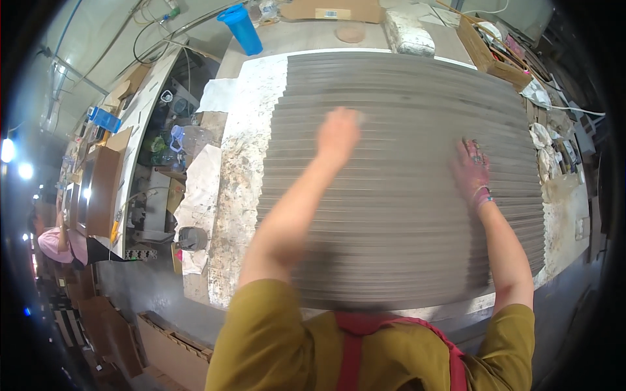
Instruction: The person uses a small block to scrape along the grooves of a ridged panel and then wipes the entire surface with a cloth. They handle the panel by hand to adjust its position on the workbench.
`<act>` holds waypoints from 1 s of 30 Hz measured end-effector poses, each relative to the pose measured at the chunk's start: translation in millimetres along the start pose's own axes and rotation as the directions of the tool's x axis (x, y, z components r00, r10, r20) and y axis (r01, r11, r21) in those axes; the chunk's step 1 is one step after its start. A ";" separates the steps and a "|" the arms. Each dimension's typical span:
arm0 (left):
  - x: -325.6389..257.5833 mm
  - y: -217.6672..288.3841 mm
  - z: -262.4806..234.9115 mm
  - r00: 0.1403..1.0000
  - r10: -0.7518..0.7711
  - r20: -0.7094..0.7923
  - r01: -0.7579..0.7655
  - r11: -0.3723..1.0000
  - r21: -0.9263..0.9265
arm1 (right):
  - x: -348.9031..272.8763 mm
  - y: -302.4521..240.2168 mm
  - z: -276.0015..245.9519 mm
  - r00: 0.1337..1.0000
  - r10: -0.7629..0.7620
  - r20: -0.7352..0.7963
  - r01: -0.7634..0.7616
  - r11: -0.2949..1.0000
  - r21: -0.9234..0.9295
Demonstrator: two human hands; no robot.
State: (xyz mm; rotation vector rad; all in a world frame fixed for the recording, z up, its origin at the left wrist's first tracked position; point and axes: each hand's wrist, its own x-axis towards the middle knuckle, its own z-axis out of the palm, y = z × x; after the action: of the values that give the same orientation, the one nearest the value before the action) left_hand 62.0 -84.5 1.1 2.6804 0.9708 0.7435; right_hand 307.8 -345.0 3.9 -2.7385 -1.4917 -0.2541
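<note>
Grey strips [404, 195], bare board margin [246, 143] at left

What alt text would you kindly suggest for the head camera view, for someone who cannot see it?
A person's left hand, blurred, and right hand are over rows of grey-brown strips lying on a stained white board; a blue container stands near its far left corner.
</note>
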 end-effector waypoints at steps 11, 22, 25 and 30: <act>10.6 26.6 -28.8 0.999 0.027 -0.032 -0.033 0.977 -0.211 | -1.7 -10.3 -8.6 1.000 0.021 0.006 -0.021 0.994 0.103; -43.5 -97.8 -69.6 0.997 -0.048 -0.058 0.064 0.952 0.300 | -3.8 -3.4 1.5 0.998 -0.009 -0.061 0.016 0.994 0.107; -27.0 -88.9 -90.9 0.974 -0.148 -0.172 0.176 0.972 0.156 | 1.3 -6.0 4.0 0.998 -0.009 -0.054 0.015 0.995 0.102; -2.6 57.7 20.6 0.992 0.129 0.005 -0.129 0.991 -0.033 | 4.0 -8.3 1.2 0.997 -0.038 -0.063 0.045 0.992 0.118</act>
State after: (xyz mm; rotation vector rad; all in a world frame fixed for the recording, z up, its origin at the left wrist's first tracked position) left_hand 102.4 -130.5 2.2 2.7366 0.7822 0.7664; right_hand 303.2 -336.9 2.8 -2.5869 -1.4982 -0.2380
